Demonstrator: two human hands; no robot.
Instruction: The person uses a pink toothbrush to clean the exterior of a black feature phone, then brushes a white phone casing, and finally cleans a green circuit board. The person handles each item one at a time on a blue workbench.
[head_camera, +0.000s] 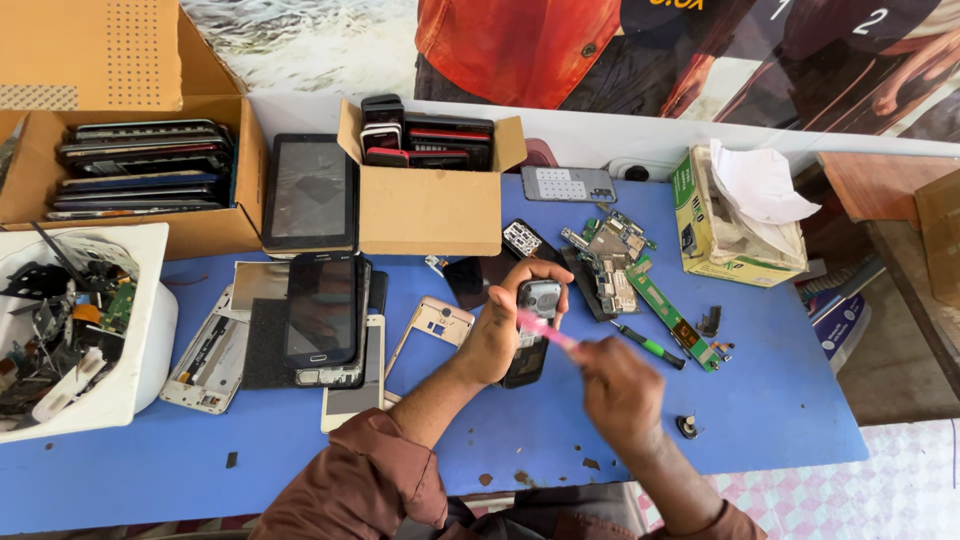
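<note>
The left hand (497, 335) grips a small black phone (535, 330), fingers closed round it, above the blue counter (780, 400). The right hand (620, 385) pinches a blurred pink tool (545, 332) against the phone. An open brown cardboard box (430, 205) of handsets stands behind, a larger one (215, 225) to its left. A green tissue box (720, 235) sits at the right, by circuit boards (615, 260). A white tub (140, 340) holds scrap.
</note>
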